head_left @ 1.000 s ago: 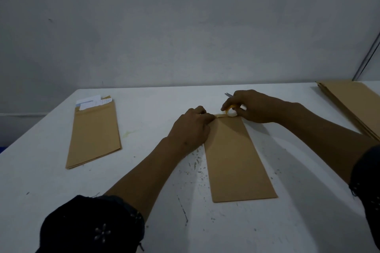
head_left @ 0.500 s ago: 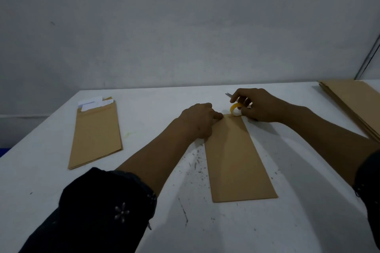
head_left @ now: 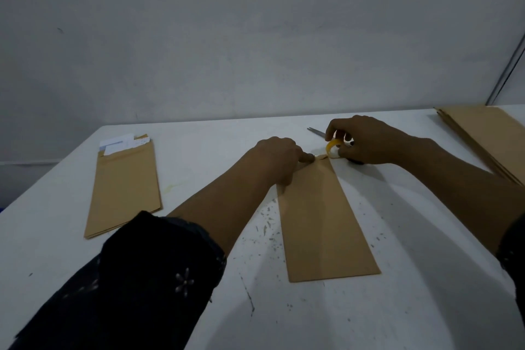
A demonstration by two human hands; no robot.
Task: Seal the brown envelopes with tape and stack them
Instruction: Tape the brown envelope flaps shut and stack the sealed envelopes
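A long flat brown paper envelope (head_left: 324, 219) lies lengthwise on the white table (head_left: 426, 293), its far end between the two hands. The left hand (head_left: 279, 159) has its fingers curled, one fingertip pressing a strip of pale tape down on that far edge. The right hand (head_left: 362, 140) pinches a small yellowish roll of tape (head_left: 333, 148) just beyond the envelope's far right corner. This looks like the sealing step, with the strip drawn out across the flap. Next, I judge, the tape needs severing, perhaps with the grey metal scissors (head_left: 316, 131) lying just behind, then smoothing flat. A stack of brown envelopes with white papers showing (head_left: 125, 187) waits at left, another brown pile (head_left: 488, 136) far right.
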